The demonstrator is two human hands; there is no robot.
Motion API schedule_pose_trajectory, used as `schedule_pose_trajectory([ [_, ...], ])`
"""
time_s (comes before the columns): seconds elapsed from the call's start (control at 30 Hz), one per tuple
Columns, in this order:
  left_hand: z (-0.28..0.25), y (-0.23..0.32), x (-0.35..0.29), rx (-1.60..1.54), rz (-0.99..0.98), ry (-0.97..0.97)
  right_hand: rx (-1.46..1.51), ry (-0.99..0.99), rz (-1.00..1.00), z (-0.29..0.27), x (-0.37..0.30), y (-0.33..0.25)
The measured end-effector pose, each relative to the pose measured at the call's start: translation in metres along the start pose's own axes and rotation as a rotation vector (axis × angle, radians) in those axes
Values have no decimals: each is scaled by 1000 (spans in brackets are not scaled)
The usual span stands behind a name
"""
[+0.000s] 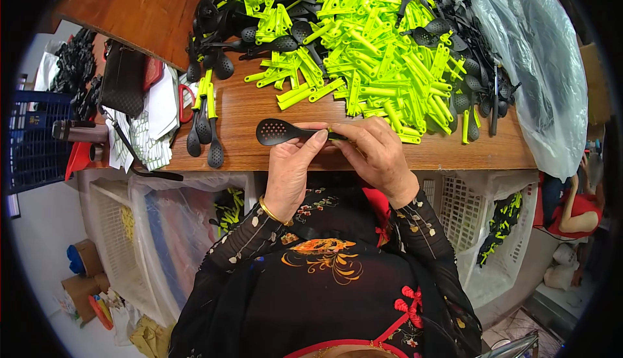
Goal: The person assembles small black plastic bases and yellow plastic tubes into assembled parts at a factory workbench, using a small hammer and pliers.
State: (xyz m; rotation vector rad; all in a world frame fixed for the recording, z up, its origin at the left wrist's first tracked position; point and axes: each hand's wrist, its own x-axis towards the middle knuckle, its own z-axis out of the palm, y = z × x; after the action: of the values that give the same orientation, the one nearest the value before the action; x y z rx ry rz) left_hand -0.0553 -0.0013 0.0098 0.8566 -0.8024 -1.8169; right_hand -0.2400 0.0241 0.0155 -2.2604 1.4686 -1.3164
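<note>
Two white crates (457,196) of green-black utensils (503,225), both hands (290,167) (381,155) together on one black spoon (275,131)

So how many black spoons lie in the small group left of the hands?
3: the left spoon, the middle spoon, set higher, and the right spoon, lowest. More may be hidden underneath.

Now, a passage is left over the tabletop (240,108), between the black slotted spoon (285,132) and the green-handled spoons (204,130) at left. Ahead, the way is blocked by heaped green handles (383,47), crowded just beside the right hand (383,154). Far right is hemmed by plastic sheeting (548,66); nearer, a front strip is left.
</note>
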Motion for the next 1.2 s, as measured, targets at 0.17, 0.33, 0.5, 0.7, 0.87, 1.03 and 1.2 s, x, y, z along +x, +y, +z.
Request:
schedule_pose_trajectory([
  [0.17,-7,-5,6,-2,-32,22,26,0,22,10,-2,8],
  [0.33,-6,-4,10,-48,-20,17,232,-14,221,4,5,4],
  [0.5,-15,-5,14,38,12,64,-33,35,188,-21,1,26],
  [0.7,-29,-12,21,23,-58,60,-491,-12,165,-29,0,55],
  [0.87,-33,-10,22,42,-104,34,-499,29,124,-22,4,75],
  [1.03,-33,-10,22,37,-117,9,-477,145,134,-26,6,82],
  [1.2,-38,-11,23,-16,-69,40,-279,-196,-4,-45,6,61],
])
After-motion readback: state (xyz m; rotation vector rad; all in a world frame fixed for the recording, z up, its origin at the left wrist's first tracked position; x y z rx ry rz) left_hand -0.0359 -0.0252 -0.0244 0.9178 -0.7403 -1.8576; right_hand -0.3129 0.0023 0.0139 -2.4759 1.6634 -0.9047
